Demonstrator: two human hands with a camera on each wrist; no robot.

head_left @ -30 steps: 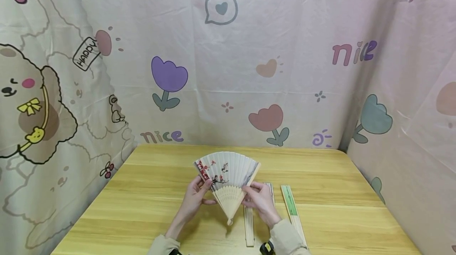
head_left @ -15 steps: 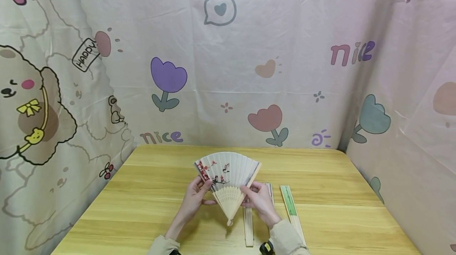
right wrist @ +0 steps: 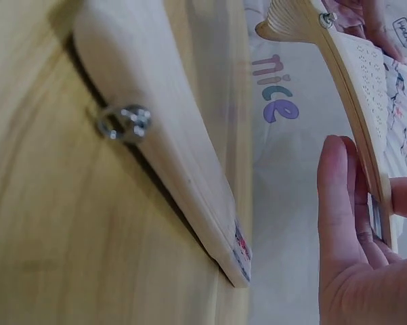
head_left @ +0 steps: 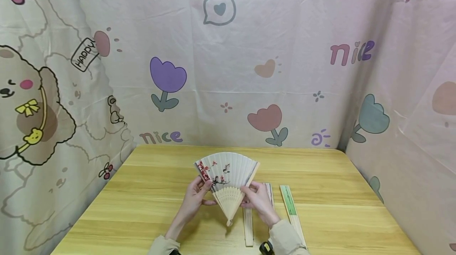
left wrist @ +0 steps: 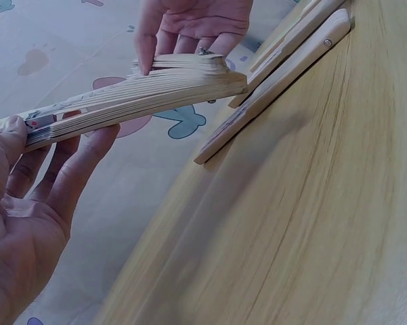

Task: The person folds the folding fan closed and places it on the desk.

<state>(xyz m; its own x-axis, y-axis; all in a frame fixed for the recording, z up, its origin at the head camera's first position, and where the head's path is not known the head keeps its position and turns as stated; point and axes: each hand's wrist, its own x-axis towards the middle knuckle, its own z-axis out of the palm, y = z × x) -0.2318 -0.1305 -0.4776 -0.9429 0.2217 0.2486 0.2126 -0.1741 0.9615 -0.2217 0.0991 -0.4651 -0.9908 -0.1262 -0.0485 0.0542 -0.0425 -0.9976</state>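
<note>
A folding fan [head_left: 235, 172] is spread in a wedge above the table, white with red blossoms and birds, its pale wooden ribs meeting at the bottom. My left hand [head_left: 194, 195] pinches its left edge, thumb in front and fingers behind. On the opposite edge, my right hand [head_left: 261, 201] grips the fan the same way. In the left wrist view the fan [left wrist: 149, 95] shows edge-on, held by my left hand [left wrist: 27, 230]. The right wrist view has my right hand [right wrist: 359, 244] with thumb and fingers on the outer rib.
A folded fan [head_left: 248, 227] lies on the wooden table [head_left: 149, 191] just right of the held one. Another folded fan [head_left: 268, 189] is partly hidden behind my right hand. Farther right lies a folded fan with a green panel [head_left: 290, 203]. Printed cloth [head_left: 221, 69] hangs behind the table.
My right thumb has shifted slightly left onto the fan's ribs since one second ago. The fan and my left hand stay almost still.
</note>
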